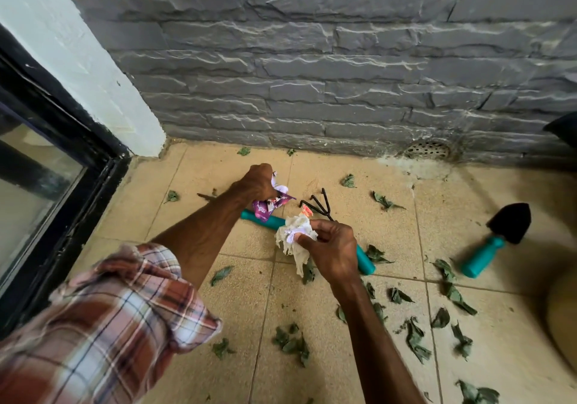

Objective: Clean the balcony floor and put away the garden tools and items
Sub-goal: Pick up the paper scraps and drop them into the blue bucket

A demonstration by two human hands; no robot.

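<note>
My left hand (pixel 257 183) grips a crumpled purple and white wrapper (pixel 273 205) above the tiled floor (pixel 237 325). My right hand (pixel 332 252) pinches a wad of crumpled whitish paper (pixel 293 236) with a bit of orange on top. Under both hands lie two teal-handled tools: a black hand rake (pixel 321 207) whose teal handle (pixel 365 261) runs beneath my right hand, and another teal handle (pixel 265 221) partly hidden by the wrapper. A black trowel with a teal handle (pixel 496 238) lies on the floor to the right. Dry green leaves (pixel 415 338) are scattered over the tiles.
A grey stone wall (pixel 343 75) closes the far side, with a round drain grate (pixel 427 149) at its base. A black-framed glass door (pixel 46 185) stands at the left. A tan rounded object (pixel 565 313) sits at the right edge, and something dark (pixel 563 128) is above it.
</note>
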